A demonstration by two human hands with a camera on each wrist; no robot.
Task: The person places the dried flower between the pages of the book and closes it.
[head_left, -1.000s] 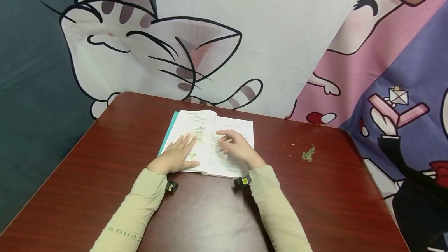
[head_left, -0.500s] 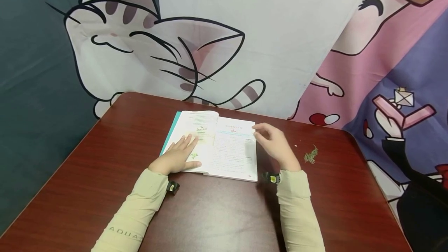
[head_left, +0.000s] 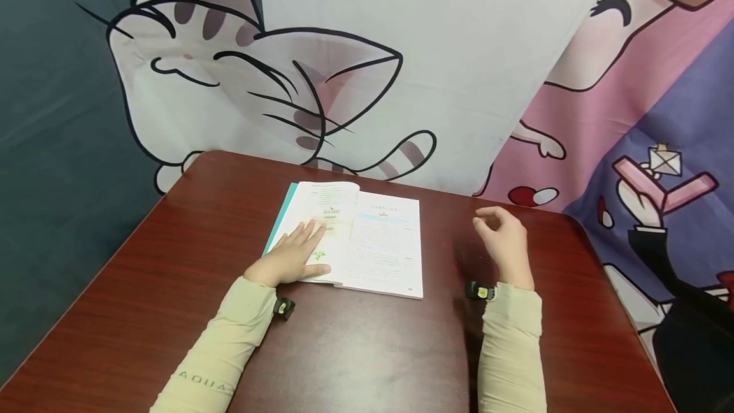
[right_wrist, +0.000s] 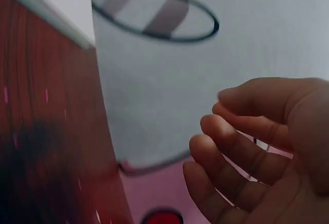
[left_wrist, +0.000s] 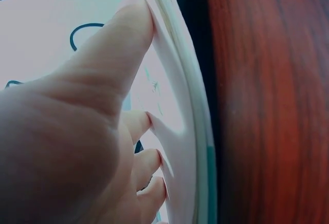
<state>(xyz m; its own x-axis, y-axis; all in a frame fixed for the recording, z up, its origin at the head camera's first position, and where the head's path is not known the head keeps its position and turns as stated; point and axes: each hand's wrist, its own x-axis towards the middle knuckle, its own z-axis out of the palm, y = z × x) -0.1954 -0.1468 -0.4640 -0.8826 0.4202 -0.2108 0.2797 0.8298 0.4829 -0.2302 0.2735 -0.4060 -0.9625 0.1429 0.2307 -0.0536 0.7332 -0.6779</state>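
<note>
A book (head_left: 390, 247) lies spread on the table, its teal cover edge (head_left: 281, 218) showing along the left side. My left hand (head_left: 287, 259) rests on the left page with fingers spread and straight. In the left wrist view, the thumb (left_wrist: 121, 39) and fingertips touch the page, which curves up toward the page edges (left_wrist: 198, 111). To the right of the book, my right hand (head_left: 506, 244) hovers over the table. Its fingers (right_wrist: 231, 147) are loosely bent, with thumb and forefinger tips close together and nothing visible between them.
The dark red-brown wooden table (head_left: 355, 349) has rounded far corners. Behind it hangs a cloth backdrop (head_left: 447, 69) printed with a cartoon cat and other figures. The green sprig seen earlier at the right is hidden behind my right hand.
My right hand has moved from above the right page to the right, off the book, and now covers the spot of the green sprig. My left hand has stayed on the left page.
</note>
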